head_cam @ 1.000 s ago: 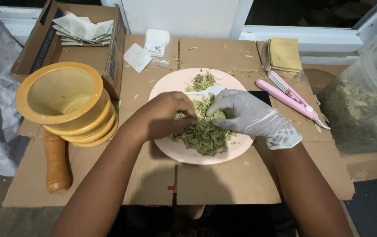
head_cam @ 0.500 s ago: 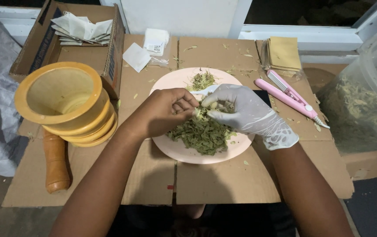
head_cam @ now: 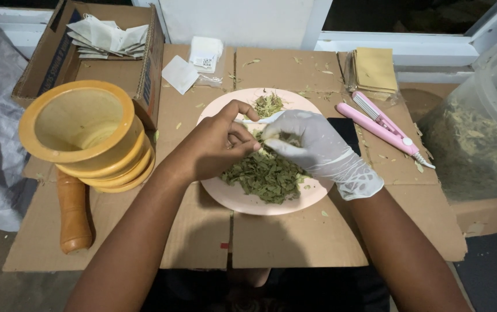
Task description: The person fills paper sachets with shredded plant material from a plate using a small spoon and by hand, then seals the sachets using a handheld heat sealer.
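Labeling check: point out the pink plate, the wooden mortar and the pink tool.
pink plate (head_cam: pixel 242 199), head view, bare lower-left rim.
wooden mortar (head_cam: pixel 78 124), head view, inside of the bowl.
pink tool (head_cam: pixel 378 124), head view, middle of its body.

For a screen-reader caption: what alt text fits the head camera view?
A bare left hand and a white-gloved right hand meet over a round pink plate heaped with dried green leaves, pinching a small white strip. A yellow wooden mortar stands left on flattened cardboard.
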